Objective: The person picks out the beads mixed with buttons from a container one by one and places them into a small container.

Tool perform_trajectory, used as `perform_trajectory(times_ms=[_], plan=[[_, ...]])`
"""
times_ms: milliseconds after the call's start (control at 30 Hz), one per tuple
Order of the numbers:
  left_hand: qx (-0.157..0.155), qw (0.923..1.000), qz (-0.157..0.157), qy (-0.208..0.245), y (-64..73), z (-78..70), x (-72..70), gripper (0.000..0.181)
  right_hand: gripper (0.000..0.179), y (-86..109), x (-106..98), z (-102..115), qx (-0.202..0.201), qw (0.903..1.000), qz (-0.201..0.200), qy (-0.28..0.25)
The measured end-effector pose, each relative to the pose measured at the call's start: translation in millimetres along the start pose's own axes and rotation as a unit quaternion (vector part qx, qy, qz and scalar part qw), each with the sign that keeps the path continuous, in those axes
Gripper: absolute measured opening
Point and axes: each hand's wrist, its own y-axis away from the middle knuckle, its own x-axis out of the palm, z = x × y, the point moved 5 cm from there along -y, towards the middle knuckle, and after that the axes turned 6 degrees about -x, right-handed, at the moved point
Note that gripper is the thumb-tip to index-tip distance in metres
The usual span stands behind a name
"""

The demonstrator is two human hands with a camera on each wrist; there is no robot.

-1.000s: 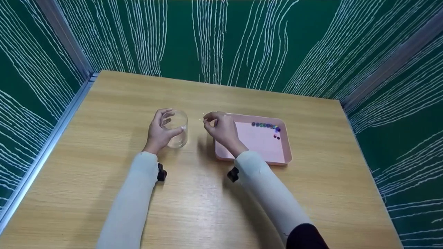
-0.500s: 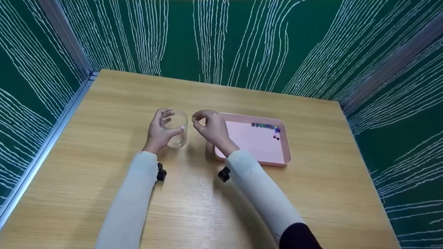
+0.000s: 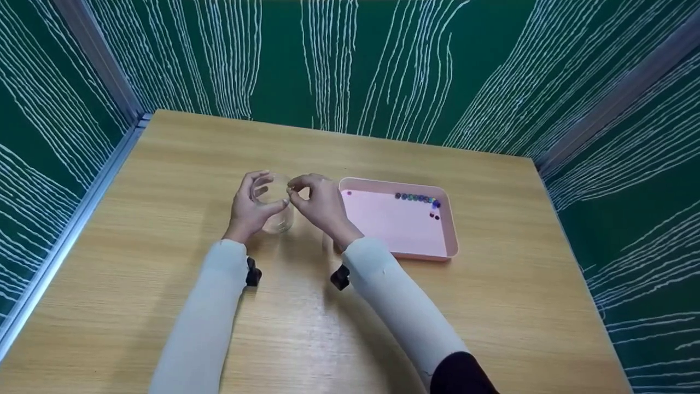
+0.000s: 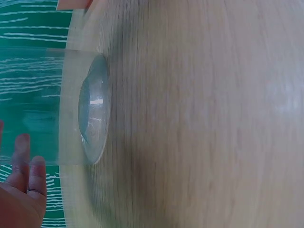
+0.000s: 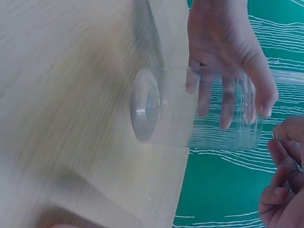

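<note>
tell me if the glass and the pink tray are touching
Apart: the head view shows wooden table between the glass and the pink tray, with the right hand covering part of the gap.

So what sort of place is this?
Probably a booth for tabletop work: green walls with white streaks on three sides of a wooden table, with grey posts at the corners.

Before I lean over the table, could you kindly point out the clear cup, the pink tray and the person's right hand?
Clear cup (image 5: 175,111): right wrist view, on its see-through side wall.
Pink tray (image 3: 402,229): head view, on its bare floor.
Right hand (image 3: 322,204): head view, on its back.
</note>
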Motion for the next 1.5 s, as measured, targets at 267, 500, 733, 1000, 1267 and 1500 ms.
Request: perform_trajectory(times_ms=[267, 500, 733, 1000, 1267, 1500], plan=[[-0.031, 0.9994, 0.008, 0.015, 0.1, 4.1, 2.3, 0.07, 0.012, 0.8, 6, -4, 0.012, 0.9999, -0.007, 0.006], [-0.036, 0.9993, 0.005, 0.007, 1.0, 3.4, 1.6, 0.069, 0.013, 0.5, 10, -8, 0.025, 0.9988, -0.009, -0.04], [-0.027, 0.9996, 0.003, 0.011, 2.2, 0.4, 1.5, 0.067, 0.011, 0.1, 14, -13, 0.06, 0.9948, -0.012, -0.082], [-0.016, 0.9998, -0.007, 0.001, -7.7, 21.6, -0.3, 0.07, 0.01, 0.1, 17, -17, 0.08, 0.9916, -0.015, -0.101], [-0.001, 1.0, -0.005, 0.008, -9.6, 23.3, -0.7, 0.07, 0.012, -0.3, 18, -16, 0.077, 0.9893, -0.023, -0.122], [-0.005, 0.9998, -0.011, 0.018, -13.5, 35.6, -1.1, 0.069, 0.013, 0.3, 18, -16, 0.082, 0.9884, -0.03, -0.124]])
